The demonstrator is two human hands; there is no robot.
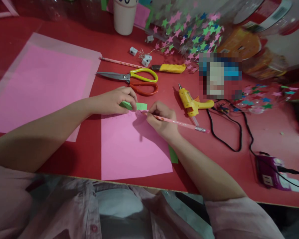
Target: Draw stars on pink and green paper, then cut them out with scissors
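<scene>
A pink sheet of paper (132,146) lies in front of me on the red table, with faint pencil marks along its top edge. My right hand (161,118) grips a pink patterned pencil (183,124), its tip at the paper's top edge and its eraser end pointing right. To the left, my left hand (117,100) rests at the same edge, bent fingers pressing a small green paper piece (141,106). More green paper (173,155) shows from under the sheet's right side. Just beyond my hands lie scissors (127,77) with yellow and red handles.
At left lie larger pink sheets (47,79). A yellow cutter knife (170,68), another pencil (122,62) and a white cup (125,18) are farther back. A yellow glue gun (191,103), black cable (236,149) and purple power box (270,172) sit at right, near star confetti (196,38).
</scene>
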